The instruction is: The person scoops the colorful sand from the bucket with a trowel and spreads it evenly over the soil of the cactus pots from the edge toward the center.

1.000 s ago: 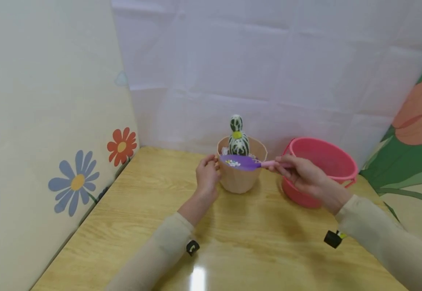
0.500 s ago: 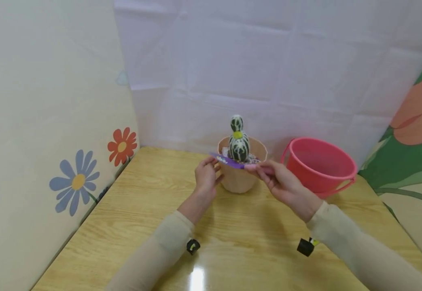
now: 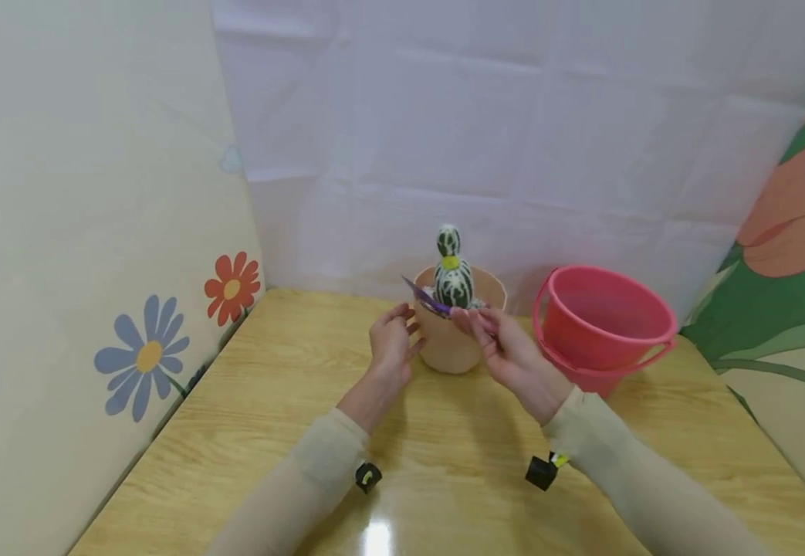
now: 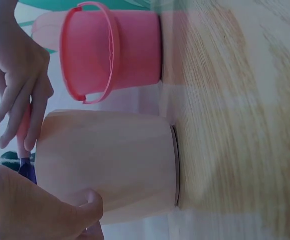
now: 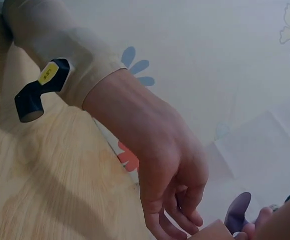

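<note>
A peach flower pot (image 3: 449, 346) stands upright near the back of the table, holding a dark green, white-streaked cactus (image 3: 454, 287) with a yellow band and pale bits around its base. My left hand (image 3: 390, 344) rests at the pot's left side, its thumb lower on the wall in the left wrist view. With thumb and fingers, my right hand (image 3: 516, 363) pinches the pink handle of a small shovel (image 3: 433, 303). Its purple blade lies over the pot's front rim, seen nearly edge-on, far end raised at the left. In the right wrist view the shovel (image 5: 238, 207) rises beyond the pot.
A pink bucket (image 3: 603, 309) with its handle hanging down stands just right of the pot. A white sheet (image 3: 388, 116) covers the back wall close behind both. The wooden table (image 3: 430, 471) stretches toward me under my forearms.
My right hand has moved left, bringing the shovel over the pot's rim. The blade, level at first with whitish bits on it, has tilted with its far end up. The left hand stays.
</note>
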`<action>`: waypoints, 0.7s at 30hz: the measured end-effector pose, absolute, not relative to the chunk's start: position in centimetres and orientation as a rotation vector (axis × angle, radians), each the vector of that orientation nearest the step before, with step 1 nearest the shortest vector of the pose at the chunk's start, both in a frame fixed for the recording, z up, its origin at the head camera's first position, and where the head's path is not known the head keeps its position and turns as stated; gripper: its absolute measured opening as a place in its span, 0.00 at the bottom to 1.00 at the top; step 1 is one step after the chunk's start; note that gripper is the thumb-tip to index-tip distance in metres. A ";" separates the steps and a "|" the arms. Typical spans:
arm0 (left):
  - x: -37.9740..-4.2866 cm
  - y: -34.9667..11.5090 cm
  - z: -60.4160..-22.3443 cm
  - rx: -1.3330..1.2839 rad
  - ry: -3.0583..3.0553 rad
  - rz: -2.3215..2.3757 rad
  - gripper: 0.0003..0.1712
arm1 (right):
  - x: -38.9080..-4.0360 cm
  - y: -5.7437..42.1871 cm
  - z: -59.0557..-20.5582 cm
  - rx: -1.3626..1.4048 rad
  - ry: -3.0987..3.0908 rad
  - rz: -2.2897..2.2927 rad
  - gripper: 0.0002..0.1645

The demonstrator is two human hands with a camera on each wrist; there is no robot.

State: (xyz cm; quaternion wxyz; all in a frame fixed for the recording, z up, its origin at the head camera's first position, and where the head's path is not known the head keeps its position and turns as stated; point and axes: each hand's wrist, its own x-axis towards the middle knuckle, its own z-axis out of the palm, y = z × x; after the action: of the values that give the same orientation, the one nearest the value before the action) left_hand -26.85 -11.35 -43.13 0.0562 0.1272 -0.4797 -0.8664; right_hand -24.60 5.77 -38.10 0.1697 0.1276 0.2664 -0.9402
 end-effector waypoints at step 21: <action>-26.5 -10.9 -42.7 0.378 -1.513 -2.532 0.22 | -22.7 8.5 -38.7 0.338 0.564 -2.671 0.13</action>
State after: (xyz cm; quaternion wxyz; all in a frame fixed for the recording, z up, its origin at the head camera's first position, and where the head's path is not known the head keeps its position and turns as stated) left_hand -26.51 -10.93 -42.67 0.0840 0.1266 -0.5071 -0.8484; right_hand -22.75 8.50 -38.73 0.1944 0.1205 0.2012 -0.9525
